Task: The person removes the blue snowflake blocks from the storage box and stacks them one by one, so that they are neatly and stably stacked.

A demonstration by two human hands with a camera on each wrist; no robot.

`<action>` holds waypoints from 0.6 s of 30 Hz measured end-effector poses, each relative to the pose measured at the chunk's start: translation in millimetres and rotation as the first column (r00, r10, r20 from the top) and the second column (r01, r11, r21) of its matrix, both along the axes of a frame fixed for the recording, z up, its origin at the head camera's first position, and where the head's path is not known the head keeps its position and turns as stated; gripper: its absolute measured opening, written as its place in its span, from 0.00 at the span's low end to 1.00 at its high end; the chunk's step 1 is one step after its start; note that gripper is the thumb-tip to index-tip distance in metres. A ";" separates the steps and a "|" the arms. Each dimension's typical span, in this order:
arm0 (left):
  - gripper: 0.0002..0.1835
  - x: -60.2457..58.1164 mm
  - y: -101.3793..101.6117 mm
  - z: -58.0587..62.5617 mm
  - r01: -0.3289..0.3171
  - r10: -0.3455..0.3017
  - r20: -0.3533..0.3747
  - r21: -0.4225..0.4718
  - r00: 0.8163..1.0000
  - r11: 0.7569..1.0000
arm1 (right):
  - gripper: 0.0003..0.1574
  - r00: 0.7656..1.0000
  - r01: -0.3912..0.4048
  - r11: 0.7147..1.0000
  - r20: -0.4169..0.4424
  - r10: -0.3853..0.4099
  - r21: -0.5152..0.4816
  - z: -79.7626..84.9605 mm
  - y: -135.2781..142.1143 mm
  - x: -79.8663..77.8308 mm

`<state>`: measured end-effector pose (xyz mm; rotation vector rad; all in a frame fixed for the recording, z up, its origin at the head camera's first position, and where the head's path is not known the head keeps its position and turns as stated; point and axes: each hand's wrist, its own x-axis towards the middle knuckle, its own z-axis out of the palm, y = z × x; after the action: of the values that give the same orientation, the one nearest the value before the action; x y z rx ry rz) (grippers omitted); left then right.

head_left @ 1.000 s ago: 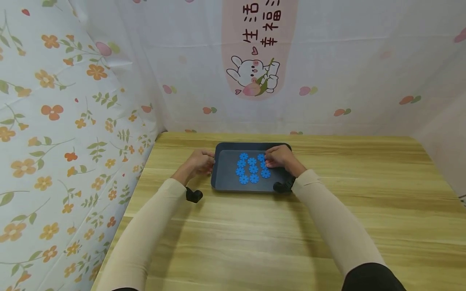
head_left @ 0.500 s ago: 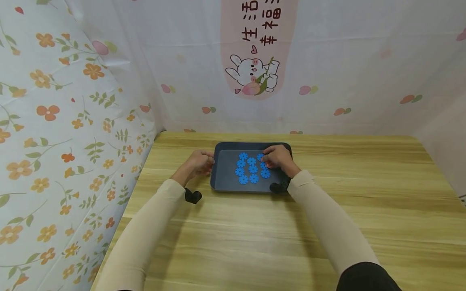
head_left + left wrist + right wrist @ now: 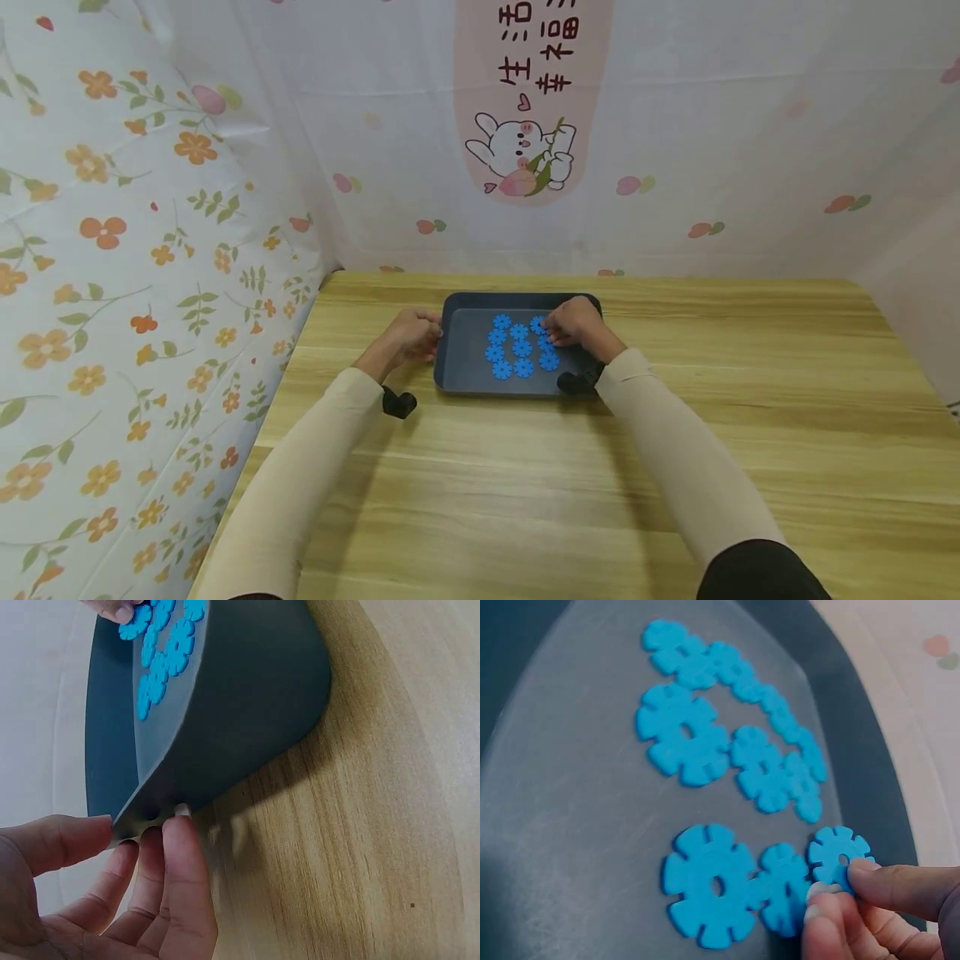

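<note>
A dark grey rectangular tray [image 3: 463, 333] lies on the table with several blue notched plastic discs, of the interlocking snowflake kind, flat in it. My left hand [image 3: 411, 335] pinches the tray's left rim, thumb [image 3: 71, 838] on the inner side and fingertips against the outer wall. Over the right part of the tray, my right hand [image 3: 576, 322] pinches one snowflake disc [image 3: 831, 849] between thumb and fingers. That disc overlaps the edge of a neighbouring disc [image 3: 783, 889], and a larger-looking disc [image 3: 712, 885] sits beside that one. The other discs form two columns to the left.
The wood-grain table [image 3: 480, 500] extends around the tray. A white printed cloth [image 3: 675, 125] hangs behind it, and a flowered cloth [image 3: 150, 292] hangs along the left side. Black wrist-camera mounts [image 3: 399, 404] jut out below both hands.
The right hand shifts slightly left, then back right, still at the upper right disc. Discs of the right column have moved a little to the right. The left hand stays at the rim.
</note>
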<state>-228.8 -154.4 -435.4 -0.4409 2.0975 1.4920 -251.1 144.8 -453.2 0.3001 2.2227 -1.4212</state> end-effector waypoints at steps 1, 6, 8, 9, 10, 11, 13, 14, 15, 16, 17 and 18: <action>0.18 -0.1 0.6 0.3 0.001 -0.001 0.001 0.001 1.000 1.000 | 0.14 1.000 0.012 1.000 0.011 -0.011 -0.017 1.3 0.9 0.1; 0.17 -1.3 1.5 0.7 0.007 -0.007 -0.003 0.004 1.000 1.000 | 0.17 0.998 0.063 0.992 0.004 -0.063 -0.105 7.3 6.0 1.2; 0.17 -1.8 1.0 -0.1 0.008 -0.008 -0.003 0.007 1.000 1.000 | 0.18 0.997 0.078 0.986 -0.015 -0.081 -0.144 10.1 9.2 2.1; 0.17 -1.9 0.8 -0.4 0.006 -0.006 -0.003 0.009 1.000 1.000 | 0.19 0.995 0.090 0.982 -0.021 -0.095 -0.166 11.5 11.1 2.6; 0.17 -1.7 0.6 -0.6 0.006 -0.006 -0.003 0.009 1.000 1.000 | 0.19 0.994 0.101 0.977 -0.026 -0.107 -0.186 13.2 13.1 3.2; 0.17 -1.6 0.5 -1.0 0.005 -0.005 -0.003 0.011 1.000 1.000 | 0.20 0.992 0.112 0.972 -0.029 -0.121 -0.208 14.9 15.6 3.7; 0.18 -0.9 0.1 -1.4 0.004 -0.004 -0.006 0.013 1.000 1.000 | 0.22 0.987 0.146 0.956 -0.030 -0.159 -0.255 17.5 20.8 4.6; 0.18 -0.5 -0.2 -1.6 0.002 -0.002 -0.007 0.014 1.000 1.000 | 0.23 0.984 0.161 0.947 -0.032 -0.177 -0.278 18.7 23.7 5.1; 0.18 0.1 -0.2 -1.4 0.001 -0.001 -0.008 0.014 1.000 1.000 | 0.24 0.980 0.178 0.936 -0.031 -0.197 -0.304 19.8 26.6 5.6; 0.18 0.3 -0.2 -1.0 0.002 -0.002 -0.009 0.015 1.000 1.000 | 0.29 0.977 0.188 0.926 -0.035 -0.211 -0.328 21.5 30.1 6.2; 0.18 0.4 -0.2 -1.0 0.001 -0.001 -0.008 0.017 1.000 1.000 | 0.31 0.973 0.202 0.914 -0.035 -0.229 -0.353 22.9 33.7 6.7; 0.19 0.7 -0.2 -0.6 0.001 -0.001 -0.007 0.017 1.000 1.000 | 0.32 0.968 0.217 0.902 -0.035 -0.247 -0.375 24.7 37.0 7.3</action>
<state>-228.1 -154.6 -436.0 -0.4286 2.0886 1.5121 -243.8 181.8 -428.5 0.3922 1.9743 -1.9752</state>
